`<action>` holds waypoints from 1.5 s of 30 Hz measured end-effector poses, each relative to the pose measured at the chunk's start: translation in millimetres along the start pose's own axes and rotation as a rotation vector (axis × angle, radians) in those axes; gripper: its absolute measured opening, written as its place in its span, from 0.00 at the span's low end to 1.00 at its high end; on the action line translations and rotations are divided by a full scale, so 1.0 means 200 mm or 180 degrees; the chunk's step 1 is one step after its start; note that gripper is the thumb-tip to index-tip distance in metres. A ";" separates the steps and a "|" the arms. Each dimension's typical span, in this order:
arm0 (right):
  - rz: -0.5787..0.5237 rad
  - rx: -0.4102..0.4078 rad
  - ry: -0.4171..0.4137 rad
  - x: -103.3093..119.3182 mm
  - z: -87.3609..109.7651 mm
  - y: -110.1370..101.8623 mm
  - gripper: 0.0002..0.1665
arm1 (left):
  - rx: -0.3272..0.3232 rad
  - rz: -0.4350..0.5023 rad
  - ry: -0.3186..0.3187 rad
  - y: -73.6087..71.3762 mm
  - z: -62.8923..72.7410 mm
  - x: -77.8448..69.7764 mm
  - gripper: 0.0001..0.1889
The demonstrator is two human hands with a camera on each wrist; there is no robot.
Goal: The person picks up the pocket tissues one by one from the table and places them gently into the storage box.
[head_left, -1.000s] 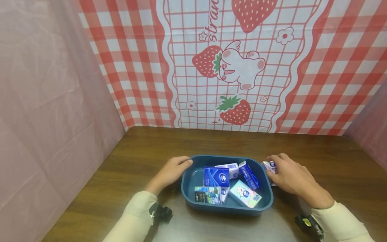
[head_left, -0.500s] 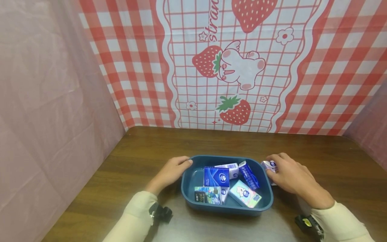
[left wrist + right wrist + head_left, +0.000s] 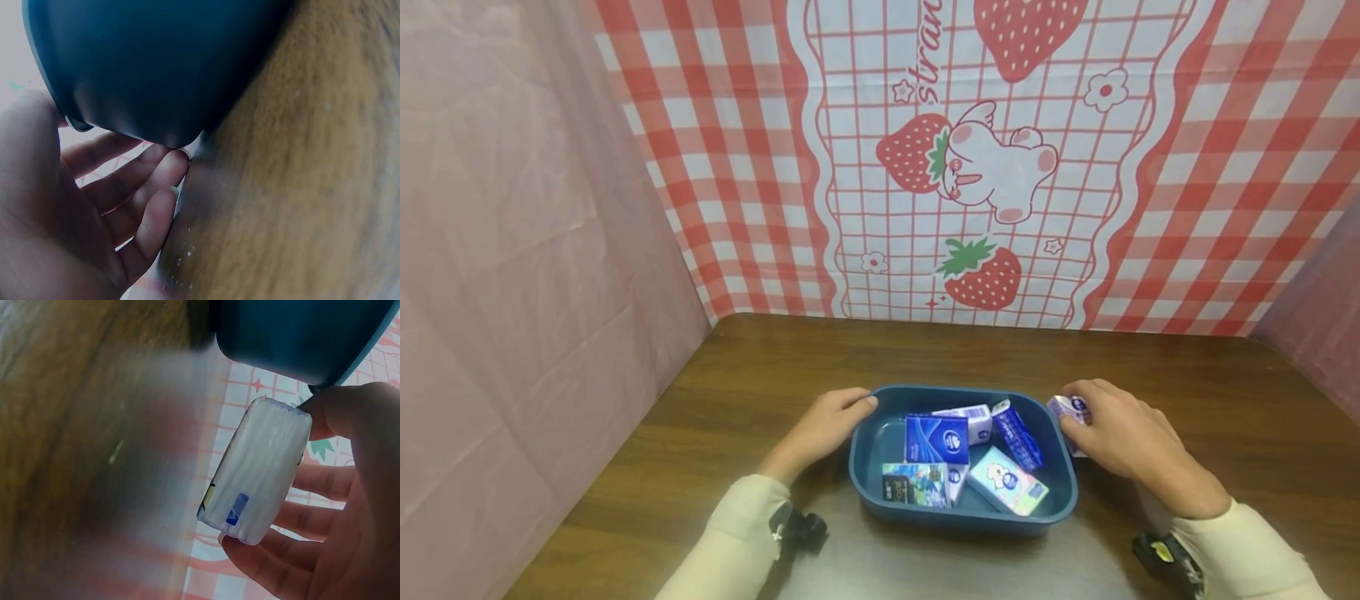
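A dark teal plastic tub (image 3: 868,450) stands on the table with several pocket tissue packs inside. My left hand (image 3: 827,423) holds the tub's left end, thumb at the rim and fingers curled against the outer wall, as the left wrist view shows. Just outside the right end, my right hand (image 3: 1120,433) grips a small white and purple tissue pack (image 3: 262,469) between thumb and fingers. Within the tub lie a dark blue tissue pack (image 3: 937,438), a narrow blue one (image 3: 1018,435), a pale cartoon one (image 3: 1007,482) and a black floral one (image 3: 917,483), partly covering white-purple packs.
The brown wooden table (image 3: 760,358) extends around the tub. A red and white strawberry-print cloth (image 3: 985,167) hangs behind it, and a pale pink curtain (image 3: 535,250) hangs on the left. Both wrists carry small black cameras.
In the head view, my right hand and its tissue pack have shifted very slightly. My left hand, the tub and the packs inside stay in place.
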State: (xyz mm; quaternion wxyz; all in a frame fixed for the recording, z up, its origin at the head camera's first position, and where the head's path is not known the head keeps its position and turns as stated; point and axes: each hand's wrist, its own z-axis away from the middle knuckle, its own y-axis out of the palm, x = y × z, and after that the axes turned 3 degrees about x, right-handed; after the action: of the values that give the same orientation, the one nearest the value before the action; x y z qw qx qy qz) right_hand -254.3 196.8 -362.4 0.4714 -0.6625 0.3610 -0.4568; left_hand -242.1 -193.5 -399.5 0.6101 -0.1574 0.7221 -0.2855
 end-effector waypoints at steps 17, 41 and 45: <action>-0.0034 -0.0068 0.0031 0.00 0.00 -0.01 0.28 | 0.0052 -0.0040 -0.0021 0.00 0.00 0.01 0.17; -0.0090 -0.0163 0.0064 -0.01 0.01 -0.02 0.26 | 0.0064 -0.0006 -0.0049 0.00 0.00 0.00 0.18; -0.0106 -0.0177 0.0071 -0.01 0.01 -0.02 0.26 | 0.0064 -0.0002 -0.0031 0.00 0.00 0.00 0.17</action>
State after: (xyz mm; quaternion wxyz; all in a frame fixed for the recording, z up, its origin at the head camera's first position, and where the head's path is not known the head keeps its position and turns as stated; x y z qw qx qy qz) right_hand -252.9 200.7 -359.2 0.4411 -0.6761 0.3677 -0.4617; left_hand -241.6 -193.4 -398.8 0.6151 -0.1529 0.7162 -0.2921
